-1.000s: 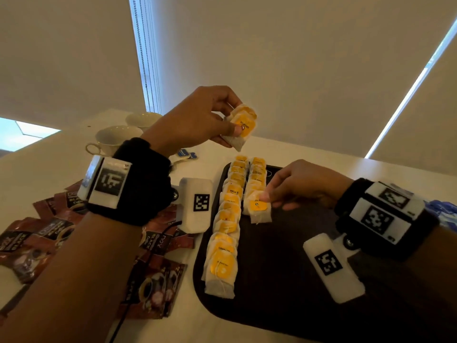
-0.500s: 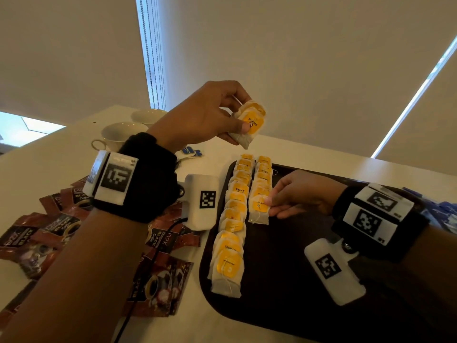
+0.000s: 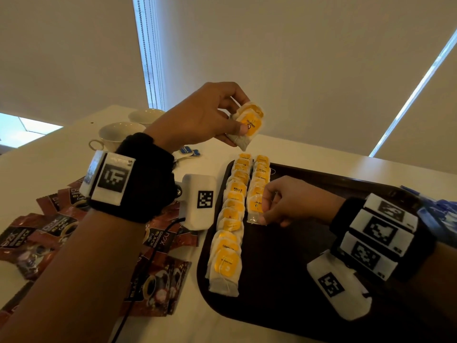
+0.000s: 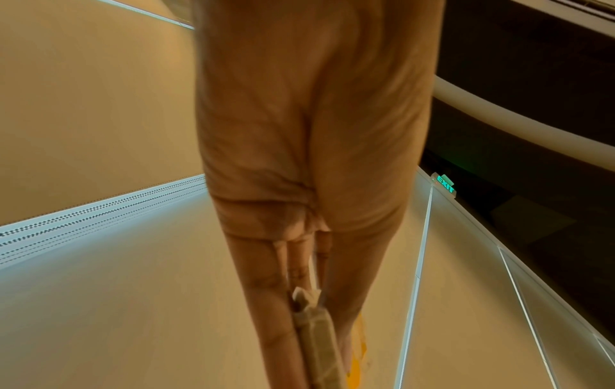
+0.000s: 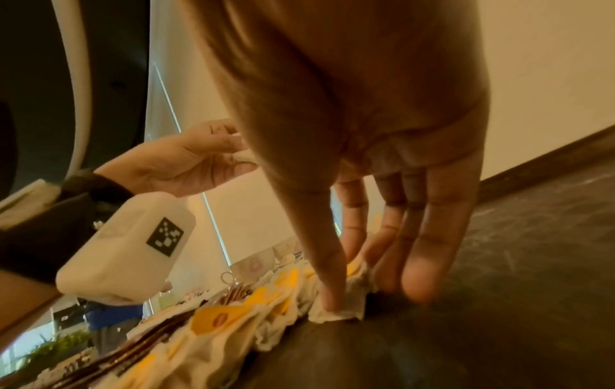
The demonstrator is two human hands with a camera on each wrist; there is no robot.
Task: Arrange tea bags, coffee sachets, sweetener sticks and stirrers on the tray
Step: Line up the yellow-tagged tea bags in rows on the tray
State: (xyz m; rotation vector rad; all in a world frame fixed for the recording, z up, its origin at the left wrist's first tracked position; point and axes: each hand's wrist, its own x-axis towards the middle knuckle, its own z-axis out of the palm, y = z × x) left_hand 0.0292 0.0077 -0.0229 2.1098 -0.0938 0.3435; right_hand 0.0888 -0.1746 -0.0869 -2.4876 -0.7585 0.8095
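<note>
The left hand is pinching a small stack of tea bags in the air above the dark tray's far end. The right hand is pinching the nearest tea bag of the second row (yellow tags up) on the tray.

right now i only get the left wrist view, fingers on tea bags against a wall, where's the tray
Observer: The tray lies below the left hand, two rows of tea bags along its left edge.
Operator: what's the right hand doing
Observer: The right hand pinches the end tea bag of the shorter row, on the tray.
Operator: coffee sachets on yet
Observer: No, the coffee sachets lie on the table left of the tray.
</note>
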